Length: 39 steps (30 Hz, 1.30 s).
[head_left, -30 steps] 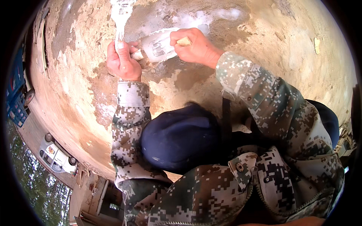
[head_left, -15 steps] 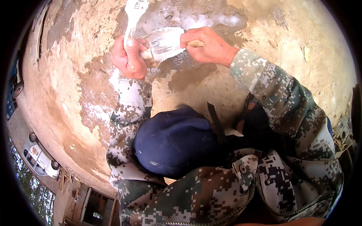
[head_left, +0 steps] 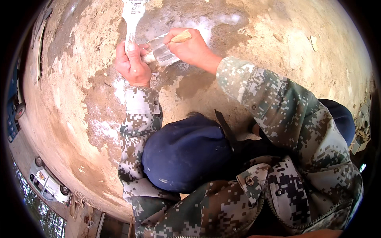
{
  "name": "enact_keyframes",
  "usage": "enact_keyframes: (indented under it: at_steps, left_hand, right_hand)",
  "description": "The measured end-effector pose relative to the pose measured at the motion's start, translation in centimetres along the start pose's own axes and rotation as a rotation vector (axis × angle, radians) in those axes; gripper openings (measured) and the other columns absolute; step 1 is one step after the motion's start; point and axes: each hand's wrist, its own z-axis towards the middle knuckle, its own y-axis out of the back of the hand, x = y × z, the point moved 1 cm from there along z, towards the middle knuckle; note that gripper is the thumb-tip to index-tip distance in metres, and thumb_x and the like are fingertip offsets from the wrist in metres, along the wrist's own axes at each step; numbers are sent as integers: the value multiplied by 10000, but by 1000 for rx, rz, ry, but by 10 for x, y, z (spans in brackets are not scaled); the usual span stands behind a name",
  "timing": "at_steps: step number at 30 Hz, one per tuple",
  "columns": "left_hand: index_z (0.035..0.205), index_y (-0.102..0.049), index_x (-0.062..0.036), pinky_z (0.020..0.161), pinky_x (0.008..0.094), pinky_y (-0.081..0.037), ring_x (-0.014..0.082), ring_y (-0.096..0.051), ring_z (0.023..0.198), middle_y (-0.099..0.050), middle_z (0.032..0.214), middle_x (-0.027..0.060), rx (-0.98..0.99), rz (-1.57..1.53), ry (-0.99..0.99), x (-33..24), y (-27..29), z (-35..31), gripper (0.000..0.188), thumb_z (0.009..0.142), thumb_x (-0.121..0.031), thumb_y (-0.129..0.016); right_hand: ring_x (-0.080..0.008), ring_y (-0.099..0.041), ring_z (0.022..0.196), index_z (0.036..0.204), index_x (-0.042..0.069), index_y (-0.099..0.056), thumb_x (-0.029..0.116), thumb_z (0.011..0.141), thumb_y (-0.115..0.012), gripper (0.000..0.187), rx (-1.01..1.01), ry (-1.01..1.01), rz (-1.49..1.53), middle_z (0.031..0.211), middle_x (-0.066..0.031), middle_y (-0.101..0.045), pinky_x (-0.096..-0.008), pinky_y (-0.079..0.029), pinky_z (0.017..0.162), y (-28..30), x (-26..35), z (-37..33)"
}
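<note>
My left hand (head_left: 134,66) is closed around the narrow end of a flat, white-coated tool (head_left: 134,16), whose wider end points away from me. Its exact kind is hidden by the white coating. My right hand (head_left: 192,48) grips the pale wooden handle (head_left: 181,36) of what looks like a scraper. Between the hands is a broad grey blade (head_left: 162,52) smeared with white, beside my left fingers. A short whitish piece (head_left: 148,58) shows by those fingers; whether it belongs to the blade cannot be made out.
Rough tan ground (head_left: 285,43) spreads around me, with damp brown patches and white smears (head_left: 105,129). My knee in dark blue cloth (head_left: 184,152) is below my hands. A white car (head_left: 48,183) stands far left, near a blue vehicle (head_left: 14,103). Rubble (head_left: 361,133) lies at the right edge.
My right hand has moved left, closer to my left hand, and the wooden handle now tilts upward. The blade between them shows more grey and less white. My left hand has barely shifted.
</note>
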Motion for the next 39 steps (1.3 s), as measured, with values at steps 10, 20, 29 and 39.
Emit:
enact_keyframes:
  at_steps: [10, 20, 29, 39]
  left_hand:
    - [938, -613, 25, 569, 254, -416, 105, -557, 605, -643, 672, 58, -61, -97, 62, 16, 1, 19, 293, 1012, -248, -535]
    - [854, -578, -2, 609, 283, -467, 153, -594, 636, -580, 655, 48, -43, -37, 126, 12, -2, 24, 284, 1017, -228, -519]
    - [915, -619, 14, 556, 258, -404, 95, -502, 605, -597, 671, 21, -41, -26, 127, 16, -1, 23, 285, 997, -249, -546]
    - [896, -605, -6, 528, 256, -407, 81, -491, 560, -607, 660, 27, 77, 138, 134, -26, -37, 40, 297, 1026, -259, -521]
  right_hand:
    - [-150, -589, 652, 808, 53, -658, 40, 791, -594, 67, -232, 41, 81, 699, -76, -647, -314, -488, 606, -12, -12, -11]
    - [-196, -601, 675, 836, 68, -669, 61, 800, -590, 87, -255, 44, 53, 722, -94, -648, -336, -491, 626, -11, -22, -2]
    - [-310, -627, 735, 847, 74, -633, 65, 803, -596, 58, -372, 160, -145, 826, -146, -652, -389, -506, 688, 13, -33, -8]
    - [-259, -632, 689, 831, 94, -676, 85, 792, -594, 91, -355, -34, -38, 771, -122, -680, -353, -507, 647, 43, -31, 1]
